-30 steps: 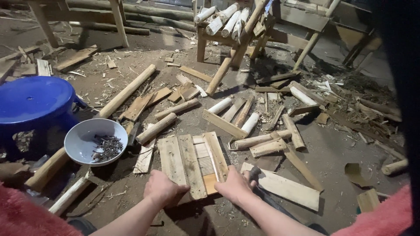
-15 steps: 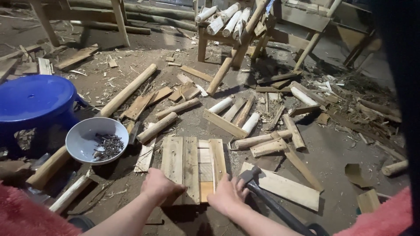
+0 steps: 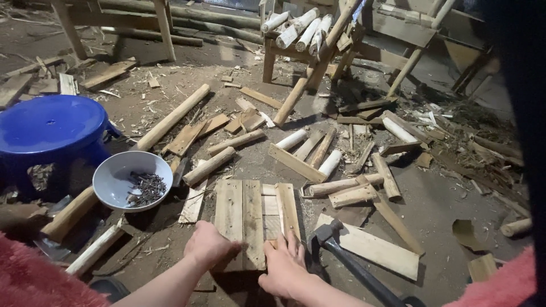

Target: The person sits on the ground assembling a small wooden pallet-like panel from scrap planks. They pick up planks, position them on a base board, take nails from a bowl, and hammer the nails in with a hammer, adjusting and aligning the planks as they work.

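Pressing flat, fingers spread, both the left hand (image 3: 207, 245) and right hand (image 3: 284, 268) now rest lower on the weathered slatted wooden panel (image 3: 250, 219); black-headed hammer (image 3: 341, 258) at 3 o'clock, released.

Blue plastic stool (image 3: 51, 128) at left. Just beside it, pale bowl (image 3: 132, 181) holding nails (image 3: 147, 187). Hammer (image 3: 352, 262) on dirt floor (image 3: 449, 204); round logs scattered.

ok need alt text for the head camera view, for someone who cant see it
Seen from above, a left hand and right hand press on the near edge of a small panel of wooden slats on a dirt floor. A hammer lies just right of it, a bowl of nails and blue stool to the left, with logs and offcuts scattered beyond.
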